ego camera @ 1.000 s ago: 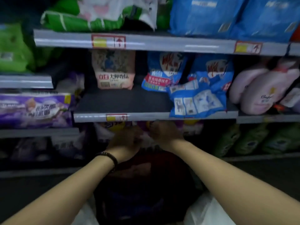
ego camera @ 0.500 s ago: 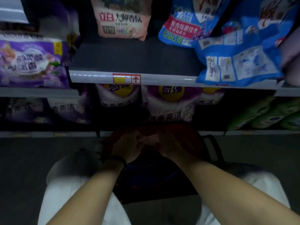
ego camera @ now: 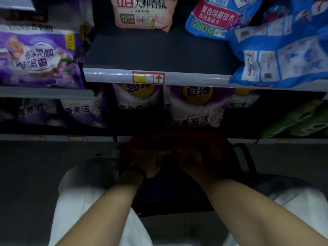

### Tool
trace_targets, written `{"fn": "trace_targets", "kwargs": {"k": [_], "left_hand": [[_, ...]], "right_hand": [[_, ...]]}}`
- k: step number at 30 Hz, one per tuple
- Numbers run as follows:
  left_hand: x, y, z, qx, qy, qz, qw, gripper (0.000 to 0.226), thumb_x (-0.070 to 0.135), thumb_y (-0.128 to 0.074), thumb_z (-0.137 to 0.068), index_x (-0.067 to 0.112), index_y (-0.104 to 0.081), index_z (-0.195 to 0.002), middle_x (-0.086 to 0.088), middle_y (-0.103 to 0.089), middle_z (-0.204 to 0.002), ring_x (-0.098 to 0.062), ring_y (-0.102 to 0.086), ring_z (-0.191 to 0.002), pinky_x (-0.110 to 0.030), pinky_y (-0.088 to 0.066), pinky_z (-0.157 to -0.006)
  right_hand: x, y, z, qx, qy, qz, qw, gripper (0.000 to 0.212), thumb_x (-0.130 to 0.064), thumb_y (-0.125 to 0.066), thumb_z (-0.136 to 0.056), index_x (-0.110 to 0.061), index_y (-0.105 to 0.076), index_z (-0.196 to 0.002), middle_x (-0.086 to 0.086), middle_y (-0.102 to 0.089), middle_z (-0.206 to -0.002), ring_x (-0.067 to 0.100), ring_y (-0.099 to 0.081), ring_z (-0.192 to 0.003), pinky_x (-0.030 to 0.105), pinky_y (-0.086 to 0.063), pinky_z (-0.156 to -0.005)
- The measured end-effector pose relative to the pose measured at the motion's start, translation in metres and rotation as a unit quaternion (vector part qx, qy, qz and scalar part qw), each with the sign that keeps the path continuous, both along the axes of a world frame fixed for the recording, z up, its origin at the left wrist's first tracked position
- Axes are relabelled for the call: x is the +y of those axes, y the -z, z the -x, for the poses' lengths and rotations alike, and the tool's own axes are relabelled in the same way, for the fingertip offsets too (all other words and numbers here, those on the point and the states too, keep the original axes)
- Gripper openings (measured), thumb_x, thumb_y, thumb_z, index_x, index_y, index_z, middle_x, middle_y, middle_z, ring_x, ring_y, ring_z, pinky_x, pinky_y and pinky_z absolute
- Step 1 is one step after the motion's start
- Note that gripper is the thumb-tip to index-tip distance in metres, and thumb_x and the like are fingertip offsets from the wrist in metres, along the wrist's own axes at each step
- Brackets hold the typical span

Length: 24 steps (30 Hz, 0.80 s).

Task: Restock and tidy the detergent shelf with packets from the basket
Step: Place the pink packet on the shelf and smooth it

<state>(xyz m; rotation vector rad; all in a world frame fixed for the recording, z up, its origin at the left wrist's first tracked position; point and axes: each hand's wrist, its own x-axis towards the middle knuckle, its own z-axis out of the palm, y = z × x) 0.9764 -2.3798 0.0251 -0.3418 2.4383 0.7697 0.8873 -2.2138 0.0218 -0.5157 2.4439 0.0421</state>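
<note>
Head view: left hand (ego camera: 150, 165) and right hand (ego camera: 192, 160) close together down in the red basket (ego camera: 217, 150); too dark to tell finger curl or any hold; detergent shelf (ego camera: 195, 79) above basket; pink packet (ego camera: 143, 14) at back, blue packets (ego camera: 284, 57) right.

Shiny film on a dark, matt shelf deck (ego camera: 159, 50)
The pink packet (ego camera: 143, 15), blue packet (ego camera: 284, 55) and purple packet (ego camera: 39, 57) are glossy, crinkled plastic film; the deck's front strip (ego camera: 195, 79) is smooth and glossy; the red basket (ego camera: 214, 150) is plastic; the white trousers (ego camera: 85, 210) are cloth.
</note>
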Motion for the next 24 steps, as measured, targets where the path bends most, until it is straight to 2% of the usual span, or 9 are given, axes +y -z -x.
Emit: {"fn": "trace_targets", "kwargs": {"k": [2,6,10,14,17,19,21,22,24], "left_hand": [[0.001,-0.007,-0.002,0.005,-0.013,0.007,1.0,0.038,0.044,-0.046,-0.108,0.02,-0.065,-0.13,-0.008,-0.067,-0.129,-0.026,-0.064,-0.111,-0.036,-0.052,-0.095],[0.0,-0.014,-0.016,0.05,-0.023,0.034,0.998,0.049,0.043,-0.048,-0.107,0.025,-0.052,-0.153,-0.005,-0.053,-0.155,-0.03,-0.051,-0.142,-0.041,-0.038,-0.12],[-0.002,-0.028,-0.031,0.084,-0.047,0.002,0.995,0.052,0.059,-0.046,-0.097,0.038,-0.054,-0.144,0.01,-0.058,-0.141,-0.017,-0.055,-0.131,-0.04,-0.043,-0.114],[-0.007,-0.033,-0.042,0.141,-0.106,-0.051,0.983,0.054,0.069,-0.061,-0.082,0.05,-0.059,-0.132,0.021,-0.06,-0.136,-0.01,-0.057,-0.128,-0.037,-0.047,-0.111],[-0.001,-0.063,-0.049,0.172,-0.186,-0.15,0.956,0.043,0.037,-0.082,-0.085,0.065,-0.063,-0.112,0.044,-0.063,-0.107,0.017,-0.058,-0.103,-0.019,-0.048,-0.094],[-0.001,-0.071,-0.046,0.189,-0.22,-0.174,0.941,0.033,0.037,-0.085,-0.086,0.05,-0.07,-0.113,0.038,-0.07,-0.099,0.018,-0.062,-0.094,-0.009,-0.046,-0.082],[-0.007,-0.075,-0.039,0.215,-0.24,-0.182,0.929,0.066,0.064,-0.082,-0.079,0.024,-0.065,-0.129,0.024,-0.069,-0.115,0.006,-0.064,-0.109,-0.015,-0.049,-0.089],[-0.008,-0.086,-0.038,0.246,-0.243,-0.18,0.921,0.074,0.066,-0.081,-0.078,0.02,-0.061,-0.132,0.019,-0.067,-0.122,-0.003,-0.064,-0.116,-0.023,-0.05,-0.097],[-0.01,-0.102,-0.038,0.314,-0.252,-0.195,0.894,0.067,0.048,-0.084,-0.076,0.018,-0.06,-0.131,0.009,-0.069,-0.126,-0.005,-0.066,-0.116,-0.028,-0.053,-0.099]], "right_hand": [[-0.001,-0.013,-0.001,0.021,0.0,0.034,0.999,0.032,-0.036,-0.053,-0.107,-0.025,-0.066,-0.133,0.005,-0.063,-0.141,0.03,-0.06,-0.131,0.043,-0.051,-0.102],[-0.004,-0.057,0.001,0.096,-0.046,0.114,0.988,0.022,-0.04,-0.061,-0.101,-0.024,-0.072,-0.111,0.003,-0.07,-0.119,0.029,-0.068,-0.114,0.035,-0.049,-0.08],[0.015,-0.124,0.013,0.151,-0.096,0.167,0.97,0.034,-0.047,-0.052,-0.106,-0.024,-0.064,-0.085,-0.002,-0.063,-0.086,0.026,-0.069,-0.09,0.031,-0.036,-0.065],[0.034,-0.183,0.019,0.153,-0.111,0.192,0.963,0.037,-0.049,-0.052,-0.106,-0.028,-0.06,-0.076,-0.01,-0.062,-0.081,0.019,-0.068,-0.085,0.03,-0.039,-0.064],[0.037,-0.233,0.018,0.161,-0.109,0.187,0.963,0.038,-0.051,-0.051,-0.106,-0.033,-0.056,-0.074,-0.006,-0.067,-0.094,0.023,-0.067,-0.095,0.037,-0.053,-0.08],[0.04,-0.266,0.013,0.195,-0.131,0.198,0.952,0.032,-0.056,-0.049,-0.105,-0.033,-0.066,-0.09,-0.001,-0.07,-0.106,0.027,-0.068,-0.103,0.041,-0.056,-0.09],[0.044,-0.295,0.007,0.219,-0.154,0.252,0.93,0.028,-0.051,-0.053,-0.104,-0.031,-0.072,-0.101,0.0,-0.069,-0.106,0.028,-0.067,-0.103,0.042,-0.055,-0.087],[0.045,-0.308,0.005,0.22,-0.16,0.273,0.923,0.025,-0.047,-0.056,-0.104,-0.029,-0.073,-0.1,-0.001,-0.066,-0.102,0.027,-0.066,-0.1,0.043,-0.055,-0.086],[0.046,-0.33,0.004,0.237,-0.173,0.297,0.909,0.029,-0.042,-0.058,-0.105,-0.02,-0.07,-0.09,-0.001,-0.062,-0.092,0.022,-0.064,-0.089,0.046,-0.056,-0.081]]}}
